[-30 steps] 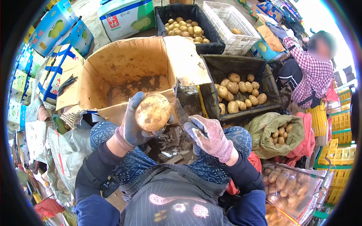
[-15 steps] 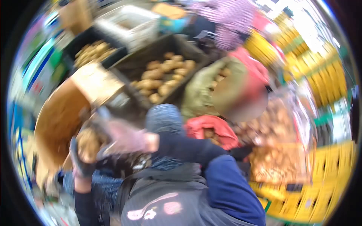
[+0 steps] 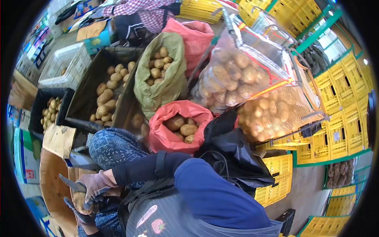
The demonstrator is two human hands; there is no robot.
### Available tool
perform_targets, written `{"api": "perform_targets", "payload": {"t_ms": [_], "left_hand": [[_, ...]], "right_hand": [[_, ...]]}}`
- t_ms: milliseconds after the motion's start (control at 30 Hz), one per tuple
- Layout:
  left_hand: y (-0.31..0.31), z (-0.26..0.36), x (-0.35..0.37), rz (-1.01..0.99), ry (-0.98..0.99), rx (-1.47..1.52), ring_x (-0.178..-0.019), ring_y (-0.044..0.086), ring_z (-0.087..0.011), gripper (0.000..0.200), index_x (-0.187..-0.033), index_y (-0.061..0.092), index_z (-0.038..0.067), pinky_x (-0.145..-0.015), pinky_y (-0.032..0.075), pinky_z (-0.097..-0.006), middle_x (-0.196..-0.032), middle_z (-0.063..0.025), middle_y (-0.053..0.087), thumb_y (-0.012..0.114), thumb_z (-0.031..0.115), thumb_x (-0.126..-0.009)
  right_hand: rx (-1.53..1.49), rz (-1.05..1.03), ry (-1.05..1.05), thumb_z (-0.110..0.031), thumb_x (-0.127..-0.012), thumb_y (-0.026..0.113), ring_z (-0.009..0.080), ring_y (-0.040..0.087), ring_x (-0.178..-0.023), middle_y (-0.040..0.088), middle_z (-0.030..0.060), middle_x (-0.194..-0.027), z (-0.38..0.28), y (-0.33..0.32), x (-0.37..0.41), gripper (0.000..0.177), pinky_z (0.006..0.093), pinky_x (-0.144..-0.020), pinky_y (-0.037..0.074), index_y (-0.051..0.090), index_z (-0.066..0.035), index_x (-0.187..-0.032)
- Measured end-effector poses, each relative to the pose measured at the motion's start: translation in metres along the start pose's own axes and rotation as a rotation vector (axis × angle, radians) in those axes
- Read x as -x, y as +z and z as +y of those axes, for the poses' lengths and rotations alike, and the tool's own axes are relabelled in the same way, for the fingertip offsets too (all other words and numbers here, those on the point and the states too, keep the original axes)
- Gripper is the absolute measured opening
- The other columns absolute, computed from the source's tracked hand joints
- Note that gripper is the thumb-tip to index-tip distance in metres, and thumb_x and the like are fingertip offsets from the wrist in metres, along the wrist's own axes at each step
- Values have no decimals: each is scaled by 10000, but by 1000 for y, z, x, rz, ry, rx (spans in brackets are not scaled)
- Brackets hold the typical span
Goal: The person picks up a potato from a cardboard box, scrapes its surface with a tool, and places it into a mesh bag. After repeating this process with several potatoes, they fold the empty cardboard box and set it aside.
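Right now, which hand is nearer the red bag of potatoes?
Right. The right hand, holding a knife, sits down-left of the red bag; the left hand is farther down, cupping a potato.

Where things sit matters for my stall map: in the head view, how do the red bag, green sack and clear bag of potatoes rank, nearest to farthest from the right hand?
1. Red bag: up and right of the right hand, which holds a knife.
2. Green sack: behind the red bag.
3. Clear bag: farthest, to the right, towards the yellow crates.
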State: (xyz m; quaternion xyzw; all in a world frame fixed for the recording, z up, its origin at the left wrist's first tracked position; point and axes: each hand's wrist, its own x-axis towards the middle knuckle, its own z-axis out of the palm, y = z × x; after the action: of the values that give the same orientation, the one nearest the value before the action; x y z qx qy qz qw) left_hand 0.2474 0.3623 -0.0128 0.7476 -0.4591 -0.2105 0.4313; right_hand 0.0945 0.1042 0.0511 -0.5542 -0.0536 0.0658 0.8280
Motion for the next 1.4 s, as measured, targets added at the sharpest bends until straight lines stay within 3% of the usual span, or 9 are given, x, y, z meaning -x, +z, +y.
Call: {"api": "perform_targets", "payload": {"t_ms": [167,300,500,633,733,867,1000,1167,1400], "left_hand": [[15,30,-25,60,-35,171,-1239,451,-247,948,-1525,86,125,-1037,364,-371,-1414,-151,411,717,320,-845],[32,91,-59,164,-601,975,-845,599,-129,517,-1375,464,138,-612,519,-168,-1114,-57,596,484,467,-976],[28,90,-70,100,-698,959,-760,556,-92,479,-1361,502,186,-693,494,-205,-1006,-6,597,483,472,-977],[29,91,-63,40,-639,981,-865,589,-156,487,-1390,449,166,-774,495,-275,-1071,-55,593,471,440,-987],[28,102,-58,-18,-394,1263,-1083,571,-247,676,-1419,413,132,-973,439,-391,-1255,-119,558,417,614,-945],[28,135,-64,-47,-161,1574,-1285,449,-307,834,-1468,344,113,-1105,324,-459,-1446,-146,424,341,724,-901],[47,133,-66,9,-138,1560,-1307,430,-288,953,-1486,322,132,-1113,316,-466,-1473,-116,396,288,822,-829],[88,147,-67,-32,-254,1363,-1345,377,-251,1070,-1527,212,153,-1142,269,-421,-1534,-110,296,235,895,-756],[16,127,-79,-151,-467,1063,-1083,583,-221,693,-1447,397,127,-988,455,-390,-1291,-122,552,433,605,-947]], "right_hand": [[-278,178,-121,-149,-707,832,101,587,-496,625,46,-686,-38,-5,50,483,235,-417,466,574,-4,-1088],[-221,115,-310,-188,-702,849,54,581,-565,585,-15,-669,-39,-51,90,504,219,-452,462,578,36,-1063],[361,1331,-626,-101,-680,831,198,606,-858,598,134,-1018,-197,-9,305,561,328,-714,544,503,-10,-1126],[1997,2327,-358,-132,-717,843,194,509,-795,535,60,-915,-258,-32,414,354,355,-806,474,539,-19,-859],[1755,1715,-135,-133,-860,684,235,317,-1410,334,130,-1532,-277,-35,437,778,312,-1135,260,258,-52,-1506],[1387,1750,-355,-155,-932,588,185,589,-1022,566,160,-1303,-236,-29,399,575,265,-852,465,377,28,-1434],[1090,941,-496,-334,-918,591,88,531,-568,649,114,-1047,-192,-13,263,579,224,-501,429,459,56,-1326],[353,159,35,-129,-864,674,117,623,-686,663,50,-946,-93,7,104,440,237,-584,500,542,-23,-1270],[361,346,66,-142,-913,650,77,604,-658,637,43,-941,-67,-27,-1,387,199,-482,477,518,0,-1249]]}}
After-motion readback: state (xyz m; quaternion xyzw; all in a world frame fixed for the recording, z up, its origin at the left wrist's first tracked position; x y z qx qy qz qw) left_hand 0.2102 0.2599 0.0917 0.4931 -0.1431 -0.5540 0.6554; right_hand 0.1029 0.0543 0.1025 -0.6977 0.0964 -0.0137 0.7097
